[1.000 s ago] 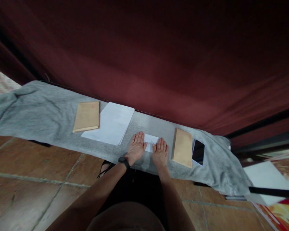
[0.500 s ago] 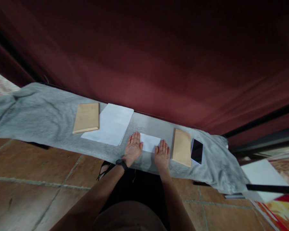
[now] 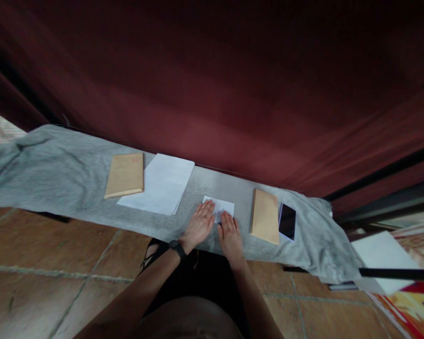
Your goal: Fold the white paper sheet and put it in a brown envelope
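A small white piece of paper (image 3: 224,205), apparently folded, lies on the grey cloth in front of me. My left hand (image 3: 200,223) rests flat over its left and near part, fingers stretched out. Over the near right part lies my right hand (image 3: 229,236), also flat with its fingers extended. The fingers of both hands hide much of the paper's lower edge. Neither hand grips anything.
Grey cloth (image 3: 74,165) covers a long narrow surface. Larger white sheets (image 3: 166,183) lie left of my hands, partly under a brown book-like item (image 3: 126,174). To the right are another brown item (image 3: 265,216) and a phone (image 3: 287,221). A dark red curtain (image 3: 212,117) hangs behind.
Both hands have moved inward from the sides of the small paper onto it, closer together. The books, sheets and phone keep their places, with a slight camera shift.
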### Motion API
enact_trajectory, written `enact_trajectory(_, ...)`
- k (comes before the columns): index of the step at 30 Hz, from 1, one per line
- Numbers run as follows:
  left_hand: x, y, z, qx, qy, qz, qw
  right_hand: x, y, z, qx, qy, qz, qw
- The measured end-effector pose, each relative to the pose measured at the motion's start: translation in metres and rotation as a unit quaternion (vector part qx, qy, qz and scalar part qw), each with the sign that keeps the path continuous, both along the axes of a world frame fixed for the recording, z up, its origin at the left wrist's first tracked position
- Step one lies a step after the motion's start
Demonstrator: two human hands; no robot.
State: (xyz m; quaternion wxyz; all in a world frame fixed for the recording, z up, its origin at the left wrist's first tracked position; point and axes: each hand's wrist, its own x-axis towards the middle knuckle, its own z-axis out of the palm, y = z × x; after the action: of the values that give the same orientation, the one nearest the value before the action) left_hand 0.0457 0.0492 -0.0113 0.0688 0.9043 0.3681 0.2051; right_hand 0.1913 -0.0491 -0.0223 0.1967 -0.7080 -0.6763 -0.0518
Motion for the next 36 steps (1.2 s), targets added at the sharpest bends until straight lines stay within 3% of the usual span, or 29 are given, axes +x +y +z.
enact_trajectory(2,0.006,-0.010,0.000,-0.003,0.009,-0.043,0.999,-0.005,-0.003,0.002,-0.019,-0.013,0.006,1.000)
enact_trajectory(5,0.012,-0.021,-0.002,-0.003,0.025,-0.057,0.998,-0.006,-0.006,0.002,-0.028,-0.026,-0.010,0.999)
enact_trajectory(16,0.003,-0.025,-0.007,0.016,0.044,0.020,0.999,-0.004,-0.017,-0.004,-0.006,-0.033,-0.089,0.995)
enact_trajectory(25,0.003,-0.029,-0.005,-0.010,0.040,0.082,0.996,0.001,-0.027,-0.012,-0.002,-0.021,-0.105,0.994)
enact_trajectory(36,0.003,-0.031,-0.002,-0.037,0.048,0.097,0.993,0.002,-0.030,-0.013,0.005,-0.013,-0.105,0.994)
